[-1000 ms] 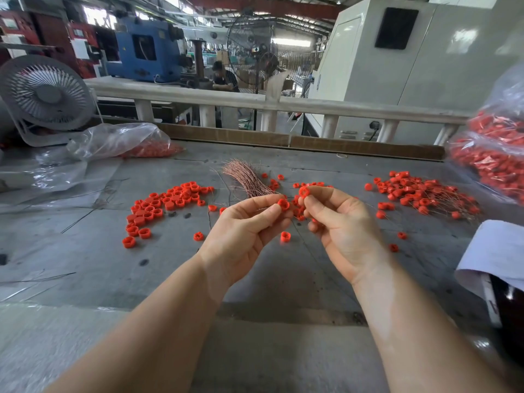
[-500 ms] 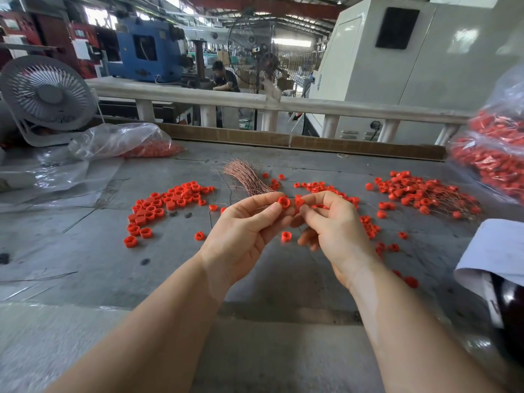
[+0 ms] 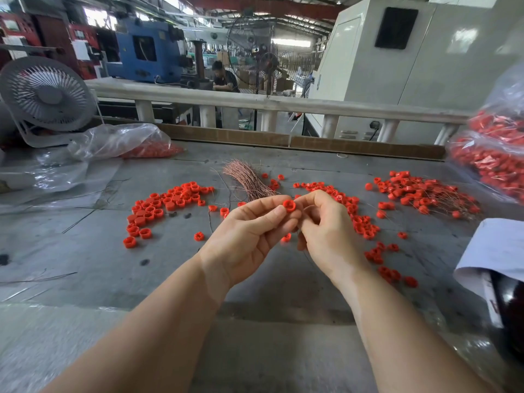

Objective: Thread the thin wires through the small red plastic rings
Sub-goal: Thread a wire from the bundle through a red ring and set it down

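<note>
My left hand (image 3: 249, 231) pinches a small red plastic ring (image 3: 289, 205) between thumb and fingertips, held above the grey table (image 3: 85, 268). My right hand (image 3: 326, 228) sits right beside it, fingers curled close to the ring; a thin wire in its fingers is too fine to make out. A bundle of thin copper wires (image 3: 245, 180) lies just behind my hands. Loose red rings (image 3: 170, 202) are spread to the left, more rings (image 3: 360, 219) trail to the right, and a pile of rings with wires through them (image 3: 419, 194) lies at the far right.
A clear bag with red rings (image 3: 127, 143) lies at the back left beside a white fan (image 3: 46, 97). A full bag of red parts (image 3: 496, 154) stands at the right edge. White paper (image 3: 499, 251) overlaps a dark object at the near right. A railing borders the table's far side.
My right hand has moved left, from beside the middle ring trail to directly against the ring that my left hand pinches. My left hand has stayed nearly still.
</note>
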Demonstrator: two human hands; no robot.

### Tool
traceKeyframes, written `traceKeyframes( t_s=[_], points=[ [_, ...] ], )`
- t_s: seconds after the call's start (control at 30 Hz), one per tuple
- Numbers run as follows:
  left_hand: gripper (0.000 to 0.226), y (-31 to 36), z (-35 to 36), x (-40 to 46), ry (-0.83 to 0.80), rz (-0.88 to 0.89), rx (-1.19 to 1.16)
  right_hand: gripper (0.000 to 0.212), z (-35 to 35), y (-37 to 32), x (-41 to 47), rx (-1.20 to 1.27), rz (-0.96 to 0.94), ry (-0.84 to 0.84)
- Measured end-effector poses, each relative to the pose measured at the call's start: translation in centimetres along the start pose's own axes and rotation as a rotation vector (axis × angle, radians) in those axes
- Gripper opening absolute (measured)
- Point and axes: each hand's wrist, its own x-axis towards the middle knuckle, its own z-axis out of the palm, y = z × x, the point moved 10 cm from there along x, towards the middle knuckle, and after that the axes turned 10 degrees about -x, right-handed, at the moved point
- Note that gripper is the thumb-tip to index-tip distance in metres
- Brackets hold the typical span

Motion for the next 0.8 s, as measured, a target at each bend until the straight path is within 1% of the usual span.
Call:
traceKeyframes(
  t_s=[0.23,0.37,0.47,0.8],
  points=[
    [0.018,0.1,0.1,0.1,-0.012,0.013,-0.011,0.027,0.3,0.4,0.0,0.015,0.015,-0.015],
    [0.014,1.1,-0.5,0.1,0.033,0.111,0.025,0.027,-1.4,-0.2,0.1,0.056,-0.031,0.110],
    [0.012,1.6,-0.8,0.0,0.068,0.162,0.068,0.024,-2.0,-0.8,0.0,0.093,-0.070,0.158],
    [0.013,2.4,-0.5,-0.3,0.063,0.262,0.218,0.014,-2.0,-3.0,-0.8,-0.165,-0.279,0.224]
  ],
)
